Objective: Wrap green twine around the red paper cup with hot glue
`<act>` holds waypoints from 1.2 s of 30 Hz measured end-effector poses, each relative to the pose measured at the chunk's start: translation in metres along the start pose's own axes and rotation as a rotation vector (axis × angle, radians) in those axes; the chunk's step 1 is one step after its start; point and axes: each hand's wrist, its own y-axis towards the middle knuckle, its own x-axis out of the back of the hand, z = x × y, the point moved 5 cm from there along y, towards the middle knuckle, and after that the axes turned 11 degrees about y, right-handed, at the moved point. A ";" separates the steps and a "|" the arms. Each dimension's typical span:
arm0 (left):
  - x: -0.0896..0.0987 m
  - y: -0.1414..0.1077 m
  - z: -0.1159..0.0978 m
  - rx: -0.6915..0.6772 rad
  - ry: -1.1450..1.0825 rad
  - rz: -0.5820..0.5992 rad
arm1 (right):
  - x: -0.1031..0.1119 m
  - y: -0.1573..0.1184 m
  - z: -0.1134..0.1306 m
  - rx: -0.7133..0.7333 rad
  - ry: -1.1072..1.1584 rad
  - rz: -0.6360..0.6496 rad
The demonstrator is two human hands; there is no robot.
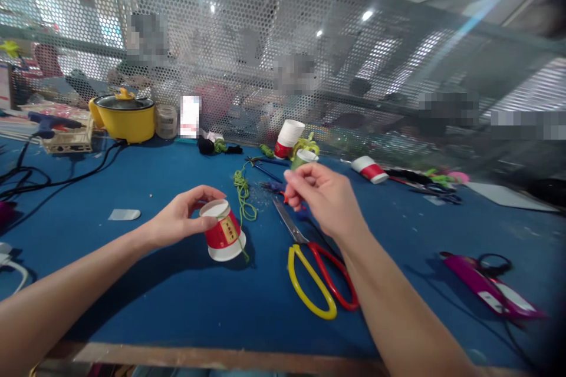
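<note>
An upside-down red and white paper cup [224, 234] stands on the blue table, its narrow end up. My left hand [188, 216] grips it from the left, thumb in front and fingers behind the top. Green yarn [242, 188] runs down beside the cup, and a strand lies against its right side. Above the scissors' blades my right hand [316, 191] is raised, thumb and fingers pinched together; anything between the fingertips is too small to tell. The scissors [300, 240], with one yellow and one red handle, lie open below it.
Behind my right hand are a green cup [303, 157] and stacked paper cups [289, 136]. Another cup [369, 169] lies on its side farther right. A yellow pot [129, 121] and glue gun [52, 123] sit back left; a purple power strip [490, 285] lies right.
</note>
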 end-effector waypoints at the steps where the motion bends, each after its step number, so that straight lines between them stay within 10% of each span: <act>1: 0.000 0.000 0.000 -0.013 0.003 -0.014 | 0.010 0.006 -0.004 -0.002 -0.058 -0.038; 6: -0.002 0.000 0.001 -0.054 0.076 -0.021 | 0.044 0.028 -0.056 -0.219 -0.721 -0.096; 14: -0.001 0.000 0.003 -0.038 0.047 0.084 | 0.042 0.028 -0.115 -0.405 -0.767 -0.081; 20: 0.003 0.002 0.004 0.024 -0.034 0.094 | 0.042 0.016 -0.082 -0.311 -0.521 -0.117; 25: 0.005 0.005 0.008 0.014 -0.095 0.090 | 0.003 -0.017 -0.042 -0.242 0.051 0.190; 36: 0.007 0.005 0.013 0.054 -0.130 0.065 | -0.029 -0.056 0.000 0.088 -0.296 0.281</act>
